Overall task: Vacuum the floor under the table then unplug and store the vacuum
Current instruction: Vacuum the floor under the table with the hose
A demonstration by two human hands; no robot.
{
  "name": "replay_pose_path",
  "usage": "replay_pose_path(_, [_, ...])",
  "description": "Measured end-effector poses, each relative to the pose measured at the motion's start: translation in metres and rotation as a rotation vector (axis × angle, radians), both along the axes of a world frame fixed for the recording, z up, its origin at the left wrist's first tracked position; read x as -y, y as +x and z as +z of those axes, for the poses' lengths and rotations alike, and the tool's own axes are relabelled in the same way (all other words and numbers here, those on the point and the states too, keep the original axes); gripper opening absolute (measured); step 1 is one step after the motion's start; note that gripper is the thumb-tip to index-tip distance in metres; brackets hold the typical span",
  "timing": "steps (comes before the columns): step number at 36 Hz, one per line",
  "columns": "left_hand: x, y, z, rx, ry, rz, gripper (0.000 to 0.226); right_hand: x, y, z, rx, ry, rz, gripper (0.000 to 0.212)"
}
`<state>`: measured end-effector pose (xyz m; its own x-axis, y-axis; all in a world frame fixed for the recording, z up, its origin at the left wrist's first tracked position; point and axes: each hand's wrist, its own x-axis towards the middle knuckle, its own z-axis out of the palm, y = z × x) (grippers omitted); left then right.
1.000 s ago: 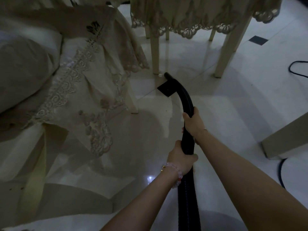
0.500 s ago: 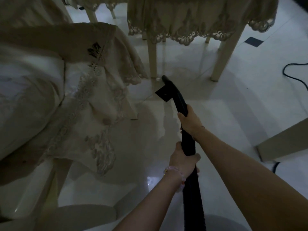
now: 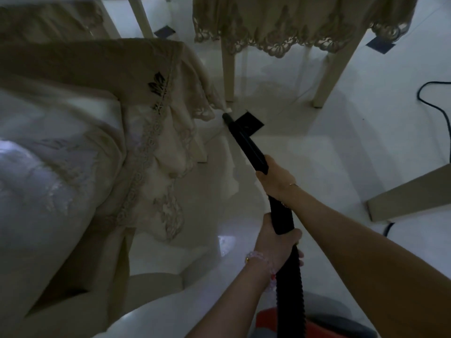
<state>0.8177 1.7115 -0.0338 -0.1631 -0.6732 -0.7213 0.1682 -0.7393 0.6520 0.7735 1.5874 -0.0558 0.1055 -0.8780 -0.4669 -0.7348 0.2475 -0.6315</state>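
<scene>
Beside vacuum wand [image 3: 246, 142]: draped cloth [image 3: 170, 147] (lace-edged).

**Bare forearms, a bracelet at each wrist**

Both forearms are seen uncovered down to the left hand [image 3: 275, 245] and the right hand [image 3: 275, 178]. At the left wrist, lower centre of the frame, a beaded bracelet [image 3: 260, 261] of pale pink, translucent beads is worn, with one gold-coloured bead and a red spot. At the right wrist a thin gold-coloured chain [image 3: 292, 185] is worn.
</scene>
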Motion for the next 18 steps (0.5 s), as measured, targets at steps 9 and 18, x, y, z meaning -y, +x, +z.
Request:
replay_pose_path(9, [-0.029,-0.004,0.037,0.041,0.043,-0.052,0.025,-0.033,-0.007,0.032,-0.035,0.081,-0.034,0.055])
replay_pose_path(18, [-0.011,0.002,0.033,0.086,0.034,0.051,0.030,-0.020,0.010,0.038,0.024,-0.105,-0.085,0.059])
